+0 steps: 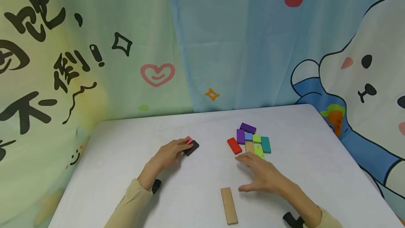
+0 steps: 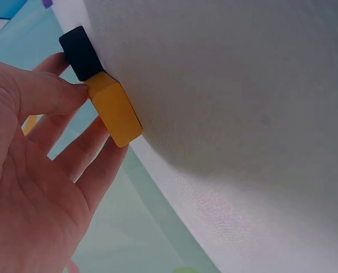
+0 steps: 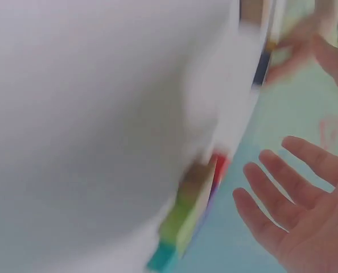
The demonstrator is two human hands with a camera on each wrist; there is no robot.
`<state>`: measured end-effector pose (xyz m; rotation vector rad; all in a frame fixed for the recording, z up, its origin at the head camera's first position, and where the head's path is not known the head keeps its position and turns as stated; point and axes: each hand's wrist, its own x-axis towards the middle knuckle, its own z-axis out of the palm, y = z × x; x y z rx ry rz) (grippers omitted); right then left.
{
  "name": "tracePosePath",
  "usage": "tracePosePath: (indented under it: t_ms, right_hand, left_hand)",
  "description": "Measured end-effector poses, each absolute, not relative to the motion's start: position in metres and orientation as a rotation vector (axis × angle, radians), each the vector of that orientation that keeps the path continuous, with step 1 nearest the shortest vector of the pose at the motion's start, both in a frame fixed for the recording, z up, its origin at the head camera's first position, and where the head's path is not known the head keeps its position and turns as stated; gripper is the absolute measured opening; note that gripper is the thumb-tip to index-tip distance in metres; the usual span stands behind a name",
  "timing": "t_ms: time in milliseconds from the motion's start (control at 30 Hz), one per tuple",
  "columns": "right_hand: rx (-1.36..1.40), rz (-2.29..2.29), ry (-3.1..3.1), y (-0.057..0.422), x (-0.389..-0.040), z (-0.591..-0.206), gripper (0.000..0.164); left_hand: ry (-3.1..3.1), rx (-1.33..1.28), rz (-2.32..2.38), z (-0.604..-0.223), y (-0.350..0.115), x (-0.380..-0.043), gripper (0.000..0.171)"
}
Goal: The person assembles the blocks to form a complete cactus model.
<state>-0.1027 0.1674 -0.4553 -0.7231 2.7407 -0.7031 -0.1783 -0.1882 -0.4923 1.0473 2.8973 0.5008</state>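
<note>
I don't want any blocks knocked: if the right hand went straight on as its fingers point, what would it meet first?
Most likely the red block, just ahead of the right hand. Depth is unclear, so the hand might pass over or just beside it.

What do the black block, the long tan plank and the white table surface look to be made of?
Black block: perhaps painted wood, possibly plastic; smooth, even colour and rounded edges.
Long tan plank: likely bare wood, judging by its natural tan colour.
White table surface: probably matte cloth; fine weave-like texture shows in the left wrist view.
</note>
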Motion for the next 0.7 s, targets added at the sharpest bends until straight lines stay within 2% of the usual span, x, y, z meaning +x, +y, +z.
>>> tracePosePath:
  t_ms: [267, 700]
  right_hand:
    - [-0.628, -0.565, 2.879, 0.201, -0.154, -0.460, 0.086]
    - [-0.583, -0.641, 2.843, 0.205, -0.171, -0.475, 0.087]
  left_hand:
    - [2.915, 1.059, 0.514, -0.496, -0.189, -0.178, 0.047]
    - [2.887, 1.036, 0.523, -0.491, -0.189, -0.178, 0.045]
